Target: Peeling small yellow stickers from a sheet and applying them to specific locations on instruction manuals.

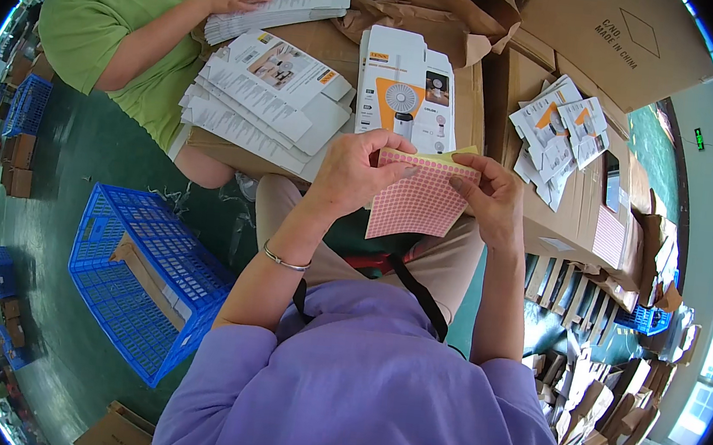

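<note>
Presently, the left hand [349, 170] and right hand [497, 203] both grip the dotted pink sheet [418, 203] above the lap [447, 263] (the flat boxes [400, 81] lie beyond); uneven pulling could perhaps tear it.

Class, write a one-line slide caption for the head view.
Left hand and right hand hold a pink-dotted sheet near white printed boxes.

Sheet [414, 204]: a grid of pink dots, yellow along the top edge. Carton [394, 73]: white with an orange panel. Crate [121, 307]: blue lattice. Wearer's shirt [366, 386]: plain purple. Co-worker's shirt [83, 33]: lime green. Floor [53, 253]: dark green.
</note>
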Available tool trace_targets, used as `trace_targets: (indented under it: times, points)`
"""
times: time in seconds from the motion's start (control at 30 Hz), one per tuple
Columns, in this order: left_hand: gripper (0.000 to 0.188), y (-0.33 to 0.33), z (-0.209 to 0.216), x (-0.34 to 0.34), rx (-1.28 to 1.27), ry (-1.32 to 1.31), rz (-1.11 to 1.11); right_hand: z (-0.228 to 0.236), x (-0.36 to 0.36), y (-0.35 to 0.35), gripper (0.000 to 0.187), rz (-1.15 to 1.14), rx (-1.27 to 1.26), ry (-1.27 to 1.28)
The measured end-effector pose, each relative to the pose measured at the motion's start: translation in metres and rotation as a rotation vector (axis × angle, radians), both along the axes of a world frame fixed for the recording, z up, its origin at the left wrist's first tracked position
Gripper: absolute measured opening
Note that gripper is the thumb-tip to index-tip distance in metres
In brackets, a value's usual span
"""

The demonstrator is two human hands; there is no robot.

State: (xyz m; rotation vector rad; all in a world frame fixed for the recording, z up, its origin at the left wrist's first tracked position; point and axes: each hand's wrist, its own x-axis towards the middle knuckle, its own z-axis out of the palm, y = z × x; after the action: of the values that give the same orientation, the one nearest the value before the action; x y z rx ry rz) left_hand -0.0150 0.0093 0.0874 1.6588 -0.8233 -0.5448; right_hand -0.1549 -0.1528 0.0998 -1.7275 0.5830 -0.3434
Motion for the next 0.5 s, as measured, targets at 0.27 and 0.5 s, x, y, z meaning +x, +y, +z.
trace_targets:
  times: [0.27,0.5]
  points:
    - [0.013,-0.001,0.002,0.000,0.032,-0.059,0.013,-0.006,0.001,-0.003,0.019,0.004,-0.016,0.014]
    - [0.017,-0.001,-0.008,0.007,0.090,-0.155,0.072,-0.016,-0.001,-0.008,0.014,0.001,-0.262,-0.027]
